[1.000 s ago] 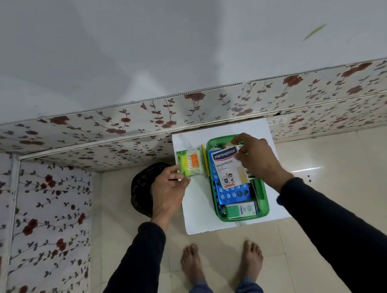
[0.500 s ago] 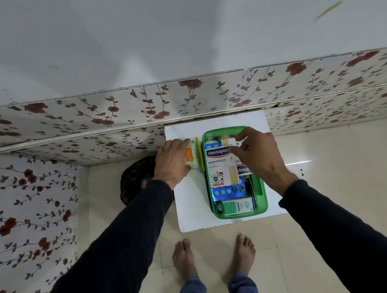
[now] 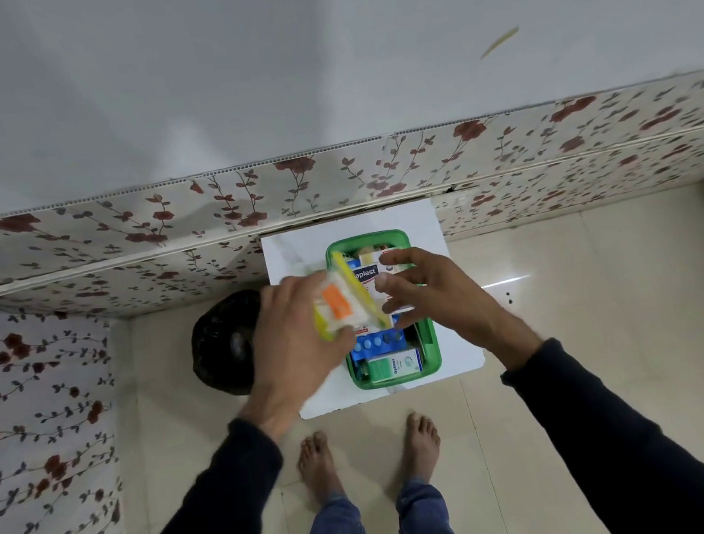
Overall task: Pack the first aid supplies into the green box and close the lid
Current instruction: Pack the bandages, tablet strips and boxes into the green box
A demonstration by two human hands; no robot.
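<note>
- Where the cream floor tiles (image 3: 611,325) meet the wall, a small white surface (image 3: 450,334) stands pushed up against floral-patterned panelling (image 3: 161,227), with plain grey wall above it.
- More of the same red-flower panelling covers the side wall at the left, and a black bag (image 3: 223,347) sits on the floor just beside the surface's left edge.
- Bare feet (image 3: 319,459) and blue jeans show below, near the surface's front edge.
- On the surface sits the green box (image 3: 431,345), open, its long axis running from the person towards the wall.
- Inside it, a Hansaplast plaster box (image 3: 366,276) lies flat in the far half with its lettering reading upright to the person; a blue blister strip (image 3: 378,342) lies crosswise below it, and a green-and-white carton (image 3: 392,365) lies crosswise at the near end.
- Gripped in the left hand (image 3: 293,348), with thumb beneath and fingers behind, is a clear packet with yellow edges and an orange label (image 3: 339,307); it is blurred, tilted, and held above the box's left rim, its long axis roughly in line with the box's.
- Over the right half of the box, the right hand (image 3: 428,297) hovers with fingers spread and curled, gripping nothing; whether its fingertips touch the plaster box cannot be told.
</note>
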